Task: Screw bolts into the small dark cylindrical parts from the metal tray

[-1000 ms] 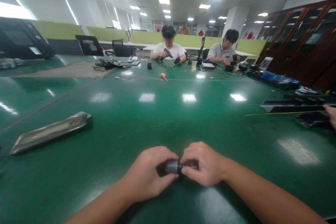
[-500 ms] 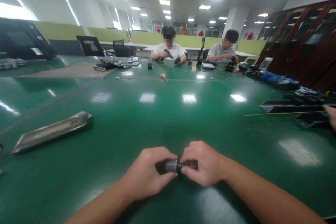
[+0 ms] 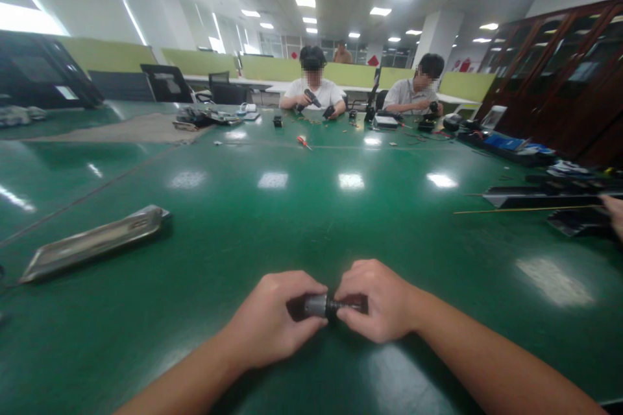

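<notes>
Low in the middle of the view, a small grey metal cylinder with a dark, ribbed shaft lies sideways just over the green tabletop; it looks like a small motor. Thumb and fingers of my left hand are closed around the cylinder's body from the left. From the right, my right hand pinches the shaft end between thumb and fingers. Part of the shaft shows beneath the right fingers, its far tip shaded by the palm. Both hands are close together.
A long metallic tray-like piece lies at left. Farther off lies an orange screwdriver. Dark metal profiles and another person's hand are at right. Across the table sit two people, one holding a power drill.
Both hands keep their grip on the motor-like part, and the fingers have shifted only slightly. A bit more of the ribbed shaft shows between them.
</notes>
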Demonstrator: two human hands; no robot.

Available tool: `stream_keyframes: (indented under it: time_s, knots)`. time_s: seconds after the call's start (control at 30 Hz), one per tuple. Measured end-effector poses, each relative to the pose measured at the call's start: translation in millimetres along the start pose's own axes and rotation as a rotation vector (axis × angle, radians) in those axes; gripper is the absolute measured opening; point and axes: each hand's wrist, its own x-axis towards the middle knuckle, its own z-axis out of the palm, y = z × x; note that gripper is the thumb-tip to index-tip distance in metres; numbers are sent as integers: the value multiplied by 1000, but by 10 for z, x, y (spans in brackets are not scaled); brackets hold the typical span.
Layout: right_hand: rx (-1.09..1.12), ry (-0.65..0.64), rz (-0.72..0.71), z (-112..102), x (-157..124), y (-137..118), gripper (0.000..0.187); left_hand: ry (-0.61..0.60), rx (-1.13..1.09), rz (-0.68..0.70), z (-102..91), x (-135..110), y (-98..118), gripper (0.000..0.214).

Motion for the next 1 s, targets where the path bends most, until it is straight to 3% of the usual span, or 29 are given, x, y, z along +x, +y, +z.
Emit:
stream_keyframes:
  time_s: [1.0]
  knots:
    - [1,14,4,-11,2,-9,14,21,11,36,-28,-10,-20,20]
